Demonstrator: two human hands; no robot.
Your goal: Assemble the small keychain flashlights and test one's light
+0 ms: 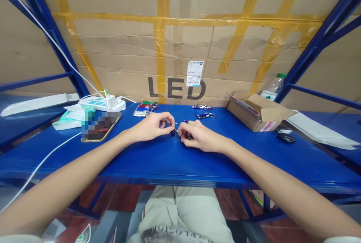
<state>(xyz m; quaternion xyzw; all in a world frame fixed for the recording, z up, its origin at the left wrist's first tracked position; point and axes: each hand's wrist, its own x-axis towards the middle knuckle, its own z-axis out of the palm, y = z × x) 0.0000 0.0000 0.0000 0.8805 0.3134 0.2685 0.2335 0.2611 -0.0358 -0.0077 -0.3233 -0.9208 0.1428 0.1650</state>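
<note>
Left hand: thumb and forefinger pinched nearly together on the top of the blue cylinder; a slack pinch might let it tip.
Right hand: just right of the blue cylinder, fingers curled in; from here I can't tell what they grip, if anything.
Blue cylinder: roughly upright over the counter, between the hands; so narrow that a knuckle's nudge could send it rolling.
Silver bits: 2, just right of the blue cylinder; a careless finger could flick them away.
Blue clipped tubes: beyond and right of the blue cylinder; a straying knuckle could knock them.
Coloured tubes: row beyond and left of the blue cylinder; a brushing hand might skew it.
</note>
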